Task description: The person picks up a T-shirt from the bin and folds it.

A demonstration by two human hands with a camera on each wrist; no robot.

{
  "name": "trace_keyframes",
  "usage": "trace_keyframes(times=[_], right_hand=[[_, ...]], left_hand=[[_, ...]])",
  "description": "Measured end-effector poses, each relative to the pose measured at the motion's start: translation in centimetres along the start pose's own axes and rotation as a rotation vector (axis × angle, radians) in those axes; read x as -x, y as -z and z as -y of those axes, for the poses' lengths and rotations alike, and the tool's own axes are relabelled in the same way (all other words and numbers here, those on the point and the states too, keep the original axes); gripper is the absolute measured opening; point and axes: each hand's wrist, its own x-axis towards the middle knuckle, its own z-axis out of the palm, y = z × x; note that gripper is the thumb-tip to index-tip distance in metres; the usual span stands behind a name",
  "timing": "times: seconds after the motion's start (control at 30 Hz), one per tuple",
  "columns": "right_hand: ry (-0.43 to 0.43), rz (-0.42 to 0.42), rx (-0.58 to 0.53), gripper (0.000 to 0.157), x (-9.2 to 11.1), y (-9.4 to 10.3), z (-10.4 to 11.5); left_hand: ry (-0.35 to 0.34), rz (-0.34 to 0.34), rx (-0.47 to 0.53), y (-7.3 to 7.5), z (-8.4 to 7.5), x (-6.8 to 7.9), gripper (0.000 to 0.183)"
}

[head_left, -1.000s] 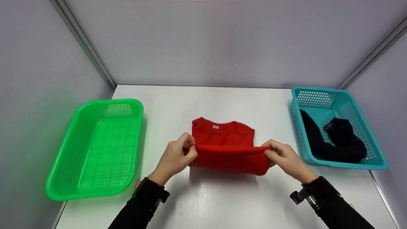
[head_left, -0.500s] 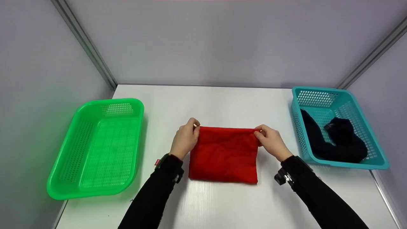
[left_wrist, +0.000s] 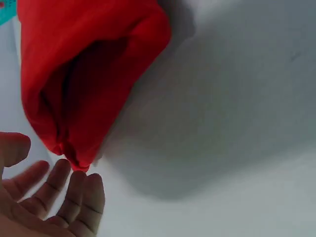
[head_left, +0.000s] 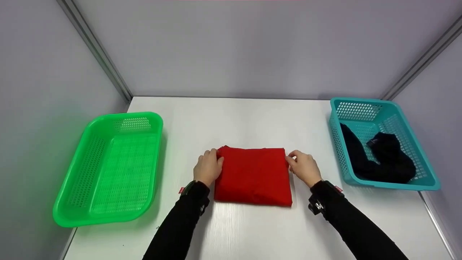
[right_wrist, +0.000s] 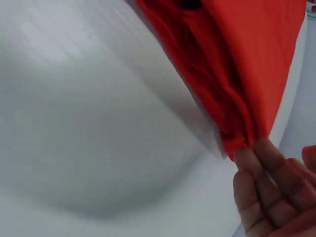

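A red top (head_left: 252,177), folded into a flat rectangle, lies on the white table between my hands. My left hand (head_left: 209,168) is at its far left corner; in the left wrist view its loosely bent fingers (left_wrist: 91,197) reach the cloth's tip and the thumb stands apart. At the far right corner is my right hand (head_left: 304,167). Its fingertips (right_wrist: 247,159) touch the layered edge in the right wrist view, the thumb held away from them. The cloth's side facing the left wrist camera gapes between its layers.
To the left stands a green plastic basket (head_left: 153,180) with nothing in it. A teal basket (head_left: 397,186) at the right holds black clothing (head_left: 389,162). Grey panels (head_left: 231,50) wall the table (head_left: 231,234) at the back and sides.
Both hands brought the pinched near edge of the red top forward over its neckline and laid it down. The fingers have since let go and moved to the far corners.
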Motion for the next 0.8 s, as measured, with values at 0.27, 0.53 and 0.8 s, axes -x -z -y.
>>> trace_keyframes(times=[0.27, 0.53, 0.8], right_hand=[[-0.164, 0.015, -0.046, 0.028, -1.1, -2.0, 0.2], [-0.257, -0.041, -0.204, 0.024, -1.2, -2.3, -0.6], [-0.277, 0.082, -0.305, 0.031, 1.0, -2.1, -1.4]], left_hand=[[0.129, 0.004, 0.244, -1.3, -0.2, -0.6, 0.020], [0.176, -0.073, 0.302, -1.6, 0.0, -0.6, 0.015], [0.152, 0.033, 0.356, -1.3, 1.5, 0.6, 0.026]])
